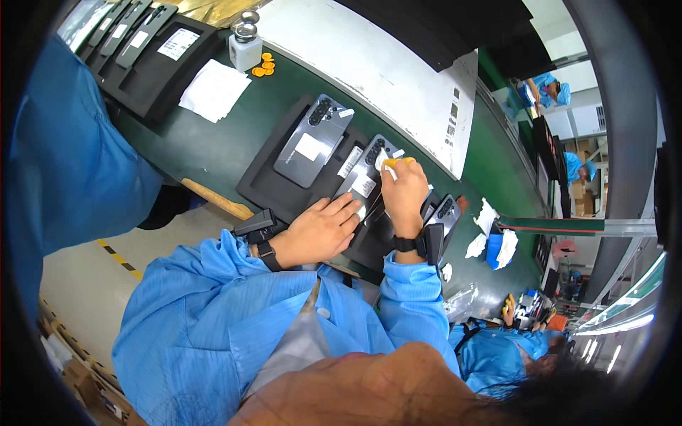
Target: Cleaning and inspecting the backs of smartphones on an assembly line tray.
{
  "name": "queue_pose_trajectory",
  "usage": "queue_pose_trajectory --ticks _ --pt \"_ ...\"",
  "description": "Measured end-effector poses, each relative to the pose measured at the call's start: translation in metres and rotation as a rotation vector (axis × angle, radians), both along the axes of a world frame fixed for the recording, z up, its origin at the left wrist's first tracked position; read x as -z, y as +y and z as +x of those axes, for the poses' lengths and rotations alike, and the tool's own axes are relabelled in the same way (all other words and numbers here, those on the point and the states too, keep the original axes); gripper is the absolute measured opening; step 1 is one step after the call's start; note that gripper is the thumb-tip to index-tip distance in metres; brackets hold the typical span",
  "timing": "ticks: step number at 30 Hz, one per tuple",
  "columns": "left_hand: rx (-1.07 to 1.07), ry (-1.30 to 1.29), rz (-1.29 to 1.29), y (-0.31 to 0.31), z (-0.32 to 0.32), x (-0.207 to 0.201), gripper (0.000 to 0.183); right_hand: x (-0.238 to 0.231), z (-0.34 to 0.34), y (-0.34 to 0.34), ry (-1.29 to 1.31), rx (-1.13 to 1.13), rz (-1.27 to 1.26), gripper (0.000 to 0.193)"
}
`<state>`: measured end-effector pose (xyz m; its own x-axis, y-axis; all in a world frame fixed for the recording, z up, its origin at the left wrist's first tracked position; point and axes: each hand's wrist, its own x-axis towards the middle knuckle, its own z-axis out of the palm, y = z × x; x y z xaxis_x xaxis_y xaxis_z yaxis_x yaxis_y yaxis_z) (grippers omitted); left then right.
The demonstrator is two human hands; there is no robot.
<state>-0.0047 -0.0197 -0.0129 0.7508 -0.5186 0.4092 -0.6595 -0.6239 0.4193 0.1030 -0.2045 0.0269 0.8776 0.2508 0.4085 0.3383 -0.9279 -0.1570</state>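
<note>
A dark grey smartphone (364,186) with its back up lies in a black foam tray (264,186), between my two hands. Resting on the tray and the phone's lower end is my left hand (320,228), its fingers laid flat and gripping nothing. My right hand (403,192), with yellow covers on its fingertips, pinches a white wipe (381,159) against the phone by the camera lenses. A second smartphone (312,142) with a white label sits to the left in the same tray. Partly behind my right wrist, another phone (445,213) shows.
A pump bottle (245,51) stands by orange finger cots (264,67) and white wipes (214,91). Another tray of phones (145,35) lies far left. A white board (383,67) lies beyond. Right are a blue container (495,250) with crumpled wipes and a co-worker's sleeve (504,351).
</note>
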Motion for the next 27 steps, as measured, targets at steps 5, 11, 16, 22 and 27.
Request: queue_pose_trajectory --ticks 5,11,16,22,27 --pt "-0.014 -0.018 0.006 -0.001 -0.001 -0.002 0.037 -0.008 0.015 0.022 -0.077 -0.193 0.122 0.009" --pt "-0.029 -0.006 -0.014 0.000 -0.001 0.000 0.036 -0.005 0.027 0.025 -0.032 -0.075 0.078 0.010" --pt "0.010 -0.032 -0.004 -0.002 0.001 -0.003 0.035 -0.006 0.019 0.006 -0.057 -0.012 0.103 0.007" --pt "0.013 -0.020 -0.027 0.000 0.003 -0.006 0.037 -0.005 0.028 0.030 -0.098 -0.018 0.074 0.005" --pt "0.023 -0.034 0.004 -0.001 0.001 -0.010 0.035 -0.011 0.009 -0.002 -0.056 0.133 -0.021 0.008"
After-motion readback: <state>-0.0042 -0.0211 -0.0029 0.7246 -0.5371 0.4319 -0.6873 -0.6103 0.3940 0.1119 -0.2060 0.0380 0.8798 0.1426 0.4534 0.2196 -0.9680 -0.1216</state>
